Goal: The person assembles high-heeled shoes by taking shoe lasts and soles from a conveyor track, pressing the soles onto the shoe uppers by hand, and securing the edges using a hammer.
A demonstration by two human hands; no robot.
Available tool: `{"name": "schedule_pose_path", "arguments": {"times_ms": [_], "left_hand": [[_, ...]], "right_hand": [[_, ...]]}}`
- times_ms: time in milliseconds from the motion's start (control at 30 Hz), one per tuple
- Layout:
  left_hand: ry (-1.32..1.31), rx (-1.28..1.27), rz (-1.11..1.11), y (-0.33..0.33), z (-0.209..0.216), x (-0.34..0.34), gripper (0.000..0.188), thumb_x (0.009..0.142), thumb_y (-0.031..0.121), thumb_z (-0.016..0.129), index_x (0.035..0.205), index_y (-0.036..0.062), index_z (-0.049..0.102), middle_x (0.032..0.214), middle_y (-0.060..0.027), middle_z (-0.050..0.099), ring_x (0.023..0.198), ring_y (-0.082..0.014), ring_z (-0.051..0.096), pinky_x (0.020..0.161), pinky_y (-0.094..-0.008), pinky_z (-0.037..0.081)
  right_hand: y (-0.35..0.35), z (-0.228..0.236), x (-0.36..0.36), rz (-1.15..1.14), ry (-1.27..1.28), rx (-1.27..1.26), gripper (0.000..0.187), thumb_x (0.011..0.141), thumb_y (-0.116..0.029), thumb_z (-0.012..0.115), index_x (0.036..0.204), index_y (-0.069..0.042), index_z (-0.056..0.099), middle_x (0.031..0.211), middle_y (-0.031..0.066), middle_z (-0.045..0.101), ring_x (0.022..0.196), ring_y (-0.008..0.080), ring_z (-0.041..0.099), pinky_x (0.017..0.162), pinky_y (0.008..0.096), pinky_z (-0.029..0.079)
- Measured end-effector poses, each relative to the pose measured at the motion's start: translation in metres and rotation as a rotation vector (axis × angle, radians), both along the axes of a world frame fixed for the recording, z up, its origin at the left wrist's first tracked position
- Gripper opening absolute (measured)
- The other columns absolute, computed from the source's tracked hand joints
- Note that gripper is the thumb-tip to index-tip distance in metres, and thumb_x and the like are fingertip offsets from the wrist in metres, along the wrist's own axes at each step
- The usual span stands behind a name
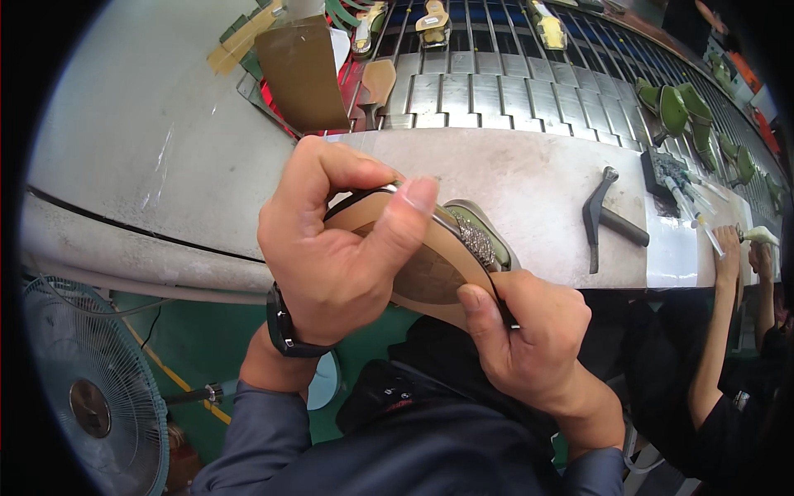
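Observation:
A tan shoe sole (430,277) with a dark edge is held tilted in front of me, above the near edge of the worktable. My left hand (335,240), with a black watch at its wrist, pinches the upper left end between thumb and fingers. At the lower right end, my right hand (533,331) grips the edge with its thumb on the tan face. Just behind the sole is a green shoe last (496,258) with a glittery strap (473,238) over it. Whether that last rests on the table or touches the sole, I cannot tell.
A hammer (594,219) and a black box (659,172) of syringe-like tubes lie on the table to the right. Beyond runs a slatted metal conveyor (496,95) with green lasts (674,112). A co-worker's hand (726,248) works at far right. A fan (91,405) stands lower left.

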State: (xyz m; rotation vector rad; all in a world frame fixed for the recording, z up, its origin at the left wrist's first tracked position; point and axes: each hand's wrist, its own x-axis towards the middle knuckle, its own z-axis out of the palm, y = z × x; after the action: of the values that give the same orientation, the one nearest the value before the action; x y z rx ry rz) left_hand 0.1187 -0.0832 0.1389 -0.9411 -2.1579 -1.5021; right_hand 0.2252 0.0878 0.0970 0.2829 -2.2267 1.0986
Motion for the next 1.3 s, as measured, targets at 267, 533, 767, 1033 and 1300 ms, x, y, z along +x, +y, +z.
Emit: {"name": "schedule_pose_path", "arguments": {"times_ms": [267, 533, 767, 1033, 1300], "left_hand": [[-0.063, 0.394, -0.776, 0.058, 0.008, -0.015, 0.036, 0.113, 0.033, 0.043, 0.109, -0.0004, 0.056, 0.114, -0.0207, 0.067, 0.098, -0.0212, 0.064, 0.092, -0.0355, 0.051], [-0.709, 0.303, -0.425, 0.074, -0.153, -0.009, 0.052, 0.116, 0.04, 0.037, 0.127, 0.0, 0.068, 0.129, -0.0125, 0.07, 0.126, -0.0166, 0.06, 0.108, -0.0344, 0.045], [-0.374, 0.319, -0.322, 0.073, -0.118, -0.071, 0.039, 0.111, 0.03, 0.054, 0.095, -0.0008, 0.071, 0.088, -0.0053, 0.071, 0.079, -0.0107, 0.064, 0.074, -0.0271, 0.052], [-0.189, -0.138, -0.38, 0.087, -0.081, -0.071, 0.031, 0.106, 0.022, 0.063, 0.091, -0.0016, 0.075, 0.086, -0.008, 0.071, 0.081, -0.0153, 0.063, 0.075, -0.0311, 0.051], [-0.513, 0.218, -0.678, 0.065, -0.105, -0.089, 0.082, 0.115, 0.053, 0.019, 0.1, -0.0044, 0.075, 0.104, -0.0171, 0.074, 0.102, -0.0239, 0.069, 0.095, -0.0356, 0.053]], "right_hand": [[0.041, 0.081, -0.002, 0.13, -0.373, -0.151, 0.067, 0.08, -0.021, 0.087, 0.135, 0.004, 0.058, 0.103, 0.0112, 0.072, 0.095, 0.0152, 0.068, 0.081, 0.0284, 0.054], [0.154, -0.036, 0.041, -0.227, -0.158, -1.266, 0.043, 0.11, -0.024, 0.049, 0.141, 0.006, 0.054, 0.134, 0.0163, 0.067, 0.119, 0.0296, 0.069, 0.103, 0.04, 0.056], [0.064, -0.108, 0.105, -0.006, -0.493, -1.236, 0.039, 0.1, -0.011, 0.068, 0.133, 0.008, 0.061, 0.113, 0.0115, 0.072, 0.09, 0.0178, 0.071, 0.075, 0.0285, 0.057], [0.054, -0.007, -0.024, -0.064, -0.142, 0.009, 0.054, 0.077, -0.005, 0.087, 0.128, -0.004, 0.069, 0.082, 0.008, 0.064, 0.065, 0.017, 0.059, 0.055, 0.0304, 0.046], [0.036, 0.009, -0.017, -0.058, 0.11, 0.424, 0.038, 0.072, -0.002, 0.093, 0.104, 0.0, 0.072, 0.079, 0.0119, 0.072, 0.063, 0.0237, 0.068, 0.056, 0.0317, 0.054]]}}
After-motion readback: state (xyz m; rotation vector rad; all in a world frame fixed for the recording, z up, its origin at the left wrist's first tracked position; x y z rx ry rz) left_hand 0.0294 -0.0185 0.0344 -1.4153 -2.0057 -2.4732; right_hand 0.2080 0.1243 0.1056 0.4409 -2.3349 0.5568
